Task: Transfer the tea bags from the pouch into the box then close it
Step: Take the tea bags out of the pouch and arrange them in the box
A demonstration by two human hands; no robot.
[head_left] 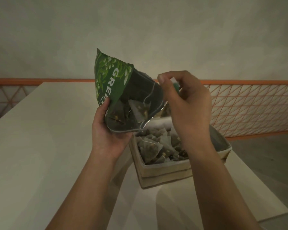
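Observation:
My left hand [109,130] grips the green tea pouch [110,80] from below, tilted with its open mouth facing me. Inside the pouch lie pyramid tea bags [140,112]. My right hand [188,103] is raised beside the pouch mouth and pinches a tea bag's green and white tag [175,83]; its string [150,95] runs down into the pouch. Below the hands stands the open beige box [165,175], holding several tea bags [158,146]. My right forearm covers part of the box.
The box sits on a white table [40,146] near its right side. An orange mesh railing [249,107] runs behind the table. A pale wall fills the background. The scene is dim.

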